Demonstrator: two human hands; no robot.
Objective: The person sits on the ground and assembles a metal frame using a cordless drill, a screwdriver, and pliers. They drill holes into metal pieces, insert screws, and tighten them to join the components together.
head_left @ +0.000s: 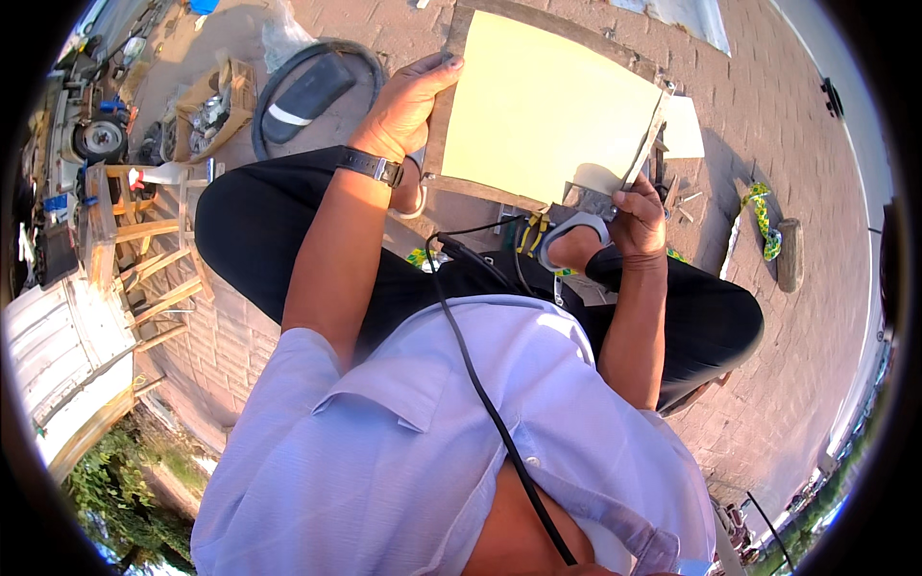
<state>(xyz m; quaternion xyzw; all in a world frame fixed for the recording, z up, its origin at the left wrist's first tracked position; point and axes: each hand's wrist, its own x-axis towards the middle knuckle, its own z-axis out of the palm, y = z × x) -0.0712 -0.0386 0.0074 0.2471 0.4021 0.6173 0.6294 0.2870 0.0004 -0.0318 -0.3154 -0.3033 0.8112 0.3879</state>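
Observation:
A pale yellow sheet lies on a brown wooden board over brick paving, in front of my knees. My left hand, with a dark watch on the wrist, grips the left edge of the sheet and board. At the sheet's lower right corner my right hand is closed on the handle of a thin metal blade that runs up along the sheet's right edge. It looks like a handsaw. My sandalled foot rests beside that hand.
A tyre and a cardboard box of metal parts lie at the upper left. Wooden frames stand to the left. A white offcut, a green-yellow rope and a short log lie to the right. A black cable crosses my shirt.

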